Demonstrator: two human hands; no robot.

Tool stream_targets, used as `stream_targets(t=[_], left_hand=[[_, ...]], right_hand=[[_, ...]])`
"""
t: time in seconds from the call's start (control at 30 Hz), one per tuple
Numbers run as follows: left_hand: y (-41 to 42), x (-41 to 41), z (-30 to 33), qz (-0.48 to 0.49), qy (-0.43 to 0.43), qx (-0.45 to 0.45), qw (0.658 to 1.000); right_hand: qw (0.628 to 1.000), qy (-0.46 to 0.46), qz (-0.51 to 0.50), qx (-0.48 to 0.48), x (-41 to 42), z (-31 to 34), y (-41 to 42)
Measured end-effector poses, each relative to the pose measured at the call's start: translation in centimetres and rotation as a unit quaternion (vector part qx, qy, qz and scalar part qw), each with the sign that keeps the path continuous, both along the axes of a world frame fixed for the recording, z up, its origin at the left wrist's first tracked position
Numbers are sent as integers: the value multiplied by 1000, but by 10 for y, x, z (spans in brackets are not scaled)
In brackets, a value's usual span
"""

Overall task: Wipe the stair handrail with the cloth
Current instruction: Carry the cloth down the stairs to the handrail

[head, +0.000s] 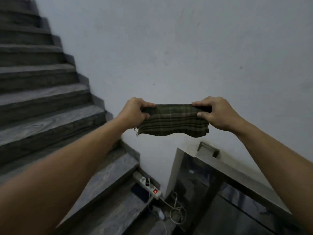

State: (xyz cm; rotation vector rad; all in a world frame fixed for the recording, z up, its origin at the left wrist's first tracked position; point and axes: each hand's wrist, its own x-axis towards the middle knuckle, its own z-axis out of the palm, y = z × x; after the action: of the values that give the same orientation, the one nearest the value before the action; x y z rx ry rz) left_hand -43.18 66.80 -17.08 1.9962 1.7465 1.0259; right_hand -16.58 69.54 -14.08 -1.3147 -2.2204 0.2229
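Observation:
A dark green plaid cloth (172,120) is stretched flat in the air in front of the white wall. My left hand (133,112) pinches its left end and my right hand (215,112) pinches its right end. Below and to the right runs the grey metal handrail (237,175), a flat bar slanting toward the lower right over a dark glass panel. The cloth hangs well above the rail and does not touch it.
Grey stone stairs (42,92) climb at the left. On a low step lie a white power strip (149,187) with a red lit switch, a dark phone (139,192) and loose white cables (174,212). A bracket (207,149) fixes the rail to the wall.

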Motion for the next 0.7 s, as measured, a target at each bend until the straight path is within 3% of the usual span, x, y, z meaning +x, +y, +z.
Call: stream_targets(t=[0.37,0.7], left_hand=[[-69,-171,1,249,46,0,967],[-111,-352,45,370,-3,-7,929]], right_hand=[[969,-10,247,22,-216,-5,60],[922,-3,387,8,-451,32,78]])
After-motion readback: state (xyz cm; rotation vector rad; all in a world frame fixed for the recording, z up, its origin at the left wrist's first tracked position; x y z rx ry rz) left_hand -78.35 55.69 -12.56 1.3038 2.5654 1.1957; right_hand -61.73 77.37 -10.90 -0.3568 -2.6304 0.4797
